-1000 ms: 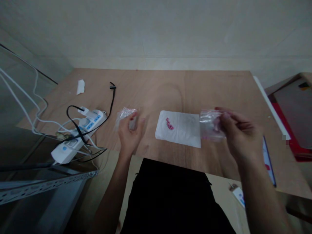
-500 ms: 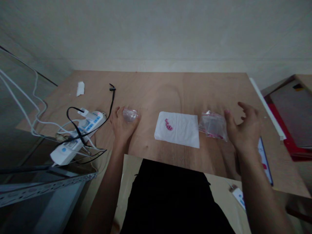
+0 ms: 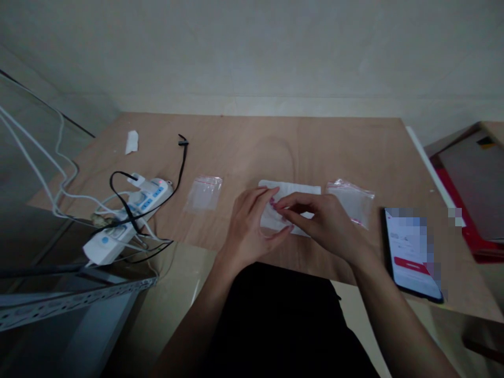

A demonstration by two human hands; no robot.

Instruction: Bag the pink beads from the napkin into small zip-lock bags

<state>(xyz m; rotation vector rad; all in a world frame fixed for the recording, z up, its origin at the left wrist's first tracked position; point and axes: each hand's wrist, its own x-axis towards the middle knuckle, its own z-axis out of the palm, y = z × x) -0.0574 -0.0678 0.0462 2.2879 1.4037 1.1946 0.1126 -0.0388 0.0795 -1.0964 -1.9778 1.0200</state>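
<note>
Drawn inward from the left bag (image 3: 203, 194) and the right bag (image 3: 356, 201) since the earlier frame, the left hand (image 3: 248, 228) and right hand (image 3: 325, 215) now flank small pink pieces (image 3: 272, 200) on a white sheet (image 3: 297, 188). The pieces lie between the hands, just beside the left forefinger's tip and right at the right hand's fingertips, making the right hand the nearer by a little. Fingers hide most of the cluster, so its long axis cannot be told; the sheet beneath runs longest from side to side. The right thumb and forefinger are pinched together, though whether a piece is caught between them is unclear, while the left hand curves in a loose arch, thumb well apart from fingers, nothing seen in its grasp. Near the sheet's right end lies the right bag, pink showing at its lower edge; the left bag rests flat on the wooden tabletop (image 3: 236, 144). Farther right sits a phone (image 3: 405, 249), its lit screen partly blurred, and farther left a power strip (image 3: 104, 247) crossed by cables (image 3: 128, 210)
</note>
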